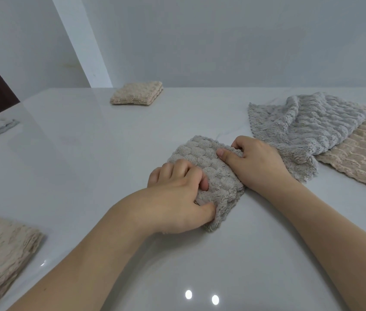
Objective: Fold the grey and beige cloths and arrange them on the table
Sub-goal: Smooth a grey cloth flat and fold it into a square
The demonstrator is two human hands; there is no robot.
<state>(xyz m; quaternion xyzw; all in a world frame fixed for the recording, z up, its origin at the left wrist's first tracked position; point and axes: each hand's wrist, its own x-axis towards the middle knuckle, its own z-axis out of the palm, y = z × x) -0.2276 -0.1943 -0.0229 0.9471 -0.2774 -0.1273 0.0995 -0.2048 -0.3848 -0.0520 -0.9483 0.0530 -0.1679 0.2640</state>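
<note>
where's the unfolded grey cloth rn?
In the head view, the unfolded grey cloth lies rumpled at the table's right side, partly overlapping the spread beige cloth, just beyond the right hand.

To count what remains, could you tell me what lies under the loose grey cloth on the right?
An unfolded beige cloth lies under the grey cloth; its covered part cannot be seen.

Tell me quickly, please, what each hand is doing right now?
Left hand: grips the folded grey cloth.
Right hand: pinches the same cloth's far edge.
</note>
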